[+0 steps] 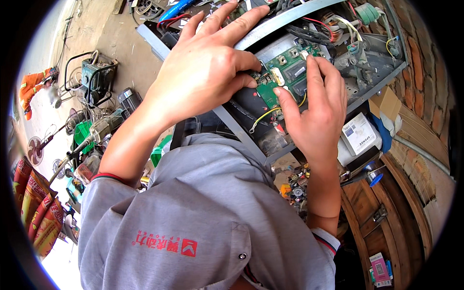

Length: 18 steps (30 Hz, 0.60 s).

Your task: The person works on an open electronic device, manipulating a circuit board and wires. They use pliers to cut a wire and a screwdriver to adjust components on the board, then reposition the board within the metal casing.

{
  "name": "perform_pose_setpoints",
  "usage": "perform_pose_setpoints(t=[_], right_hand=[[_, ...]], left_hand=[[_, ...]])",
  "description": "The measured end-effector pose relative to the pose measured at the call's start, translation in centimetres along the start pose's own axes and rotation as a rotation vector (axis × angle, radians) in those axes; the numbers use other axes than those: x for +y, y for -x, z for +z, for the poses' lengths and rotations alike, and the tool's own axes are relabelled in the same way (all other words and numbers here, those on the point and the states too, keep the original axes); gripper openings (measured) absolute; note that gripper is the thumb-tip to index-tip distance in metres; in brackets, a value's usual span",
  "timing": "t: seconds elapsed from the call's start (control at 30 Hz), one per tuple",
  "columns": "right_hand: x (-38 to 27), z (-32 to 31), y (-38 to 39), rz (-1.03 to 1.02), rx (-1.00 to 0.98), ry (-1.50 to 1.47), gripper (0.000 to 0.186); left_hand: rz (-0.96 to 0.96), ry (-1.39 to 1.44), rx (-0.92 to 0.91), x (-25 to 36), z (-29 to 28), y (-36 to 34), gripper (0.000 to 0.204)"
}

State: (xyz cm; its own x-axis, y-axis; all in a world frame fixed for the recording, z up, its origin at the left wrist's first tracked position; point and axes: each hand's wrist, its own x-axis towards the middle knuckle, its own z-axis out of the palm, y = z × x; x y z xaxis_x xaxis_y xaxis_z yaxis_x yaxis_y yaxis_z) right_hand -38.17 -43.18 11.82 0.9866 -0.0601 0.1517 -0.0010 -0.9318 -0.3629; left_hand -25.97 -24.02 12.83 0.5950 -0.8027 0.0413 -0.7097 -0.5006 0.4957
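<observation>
The green, component-covered circuit board [285, 72] sat at the upper centre of the frame, tilted within an open-sided grey sheet-metal casing [237, 130]. The person's bare right hand [320, 104] came at it from the right and grasped across it, the thumb at the lower edge and the fingertips over the part farther up the frame. The bare left hand [212, 63] had its thumb and index finger bent in close together at the board's left end, its other fingers spread toward the casing's upper bar; from where I stood, I could not tell whether that thumb and finger were pinching the board or only resting there.

It looked to me a light, stiff piece, with nothing soft in it, and fragile: the tall parts on its face would likely snap or loosen if squeezed. I judged the bare margins the best hold, a thumb and fingers on opposite edges, kept off the components. Below it, a thin yellow-green wire with a ring end [264, 116] looked limp and easy to snag.
</observation>
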Motion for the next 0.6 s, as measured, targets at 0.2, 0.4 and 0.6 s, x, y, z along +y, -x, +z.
perform_pose_setpoints(t=[0.2,0.4,0.6], right_hand=[[0.03,0.07,-0.08,-0.013,-0.003,-0.019,0.064],[-0.09,-0.09,-0.26,-0.002,-0.005,-0.048,0.065],[-0.12,-0.26,-0.25,0.000,-0.013,-0.057,0.065]], left_hand=[[0.000,-0.019,-0.031,-0.28,0.31,0.22,0.030],[-0.008,0.004,-0.064,-0.25,0.14,-0.01,0.028],[-0.015,0.035,-0.081,-0.32,0.02,-0.06,0.027]])
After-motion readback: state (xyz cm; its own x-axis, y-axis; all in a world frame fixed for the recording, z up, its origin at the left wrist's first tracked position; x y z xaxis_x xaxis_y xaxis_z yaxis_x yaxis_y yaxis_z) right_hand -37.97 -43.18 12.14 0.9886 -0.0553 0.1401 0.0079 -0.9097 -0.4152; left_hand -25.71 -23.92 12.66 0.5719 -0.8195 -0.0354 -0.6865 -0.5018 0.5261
